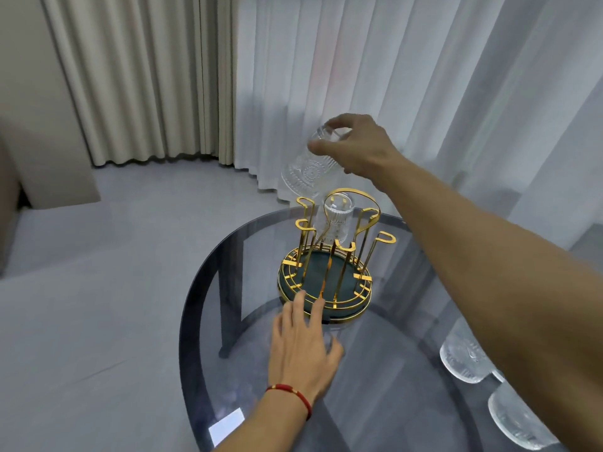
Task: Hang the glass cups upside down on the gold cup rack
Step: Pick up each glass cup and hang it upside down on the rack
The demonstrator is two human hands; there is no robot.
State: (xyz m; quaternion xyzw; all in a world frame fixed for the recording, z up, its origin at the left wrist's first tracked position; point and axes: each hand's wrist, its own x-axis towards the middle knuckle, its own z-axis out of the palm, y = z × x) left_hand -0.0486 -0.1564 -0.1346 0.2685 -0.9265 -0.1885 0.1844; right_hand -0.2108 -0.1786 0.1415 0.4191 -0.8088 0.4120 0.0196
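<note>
The gold cup rack (326, 272) stands on the round glass table (385, 370), with upright hooked prongs over a dark green round base. One clear patterned glass cup (337, 223) hangs upside down on a far prong. My right hand (355, 145) grips a second glass cup (305, 168) by its base, mouth tilted downward, just above the rack's far left prongs. My left hand (301, 344) lies flat on the table, fingers spread, fingertips touching the near rim of the rack's base.
Two more glass cups (463, 357) (518, 422) stand at the table's right edge, partly hidden under my right forearm. Curtains hang behind the table. Grey floor lies to the left.
</note>
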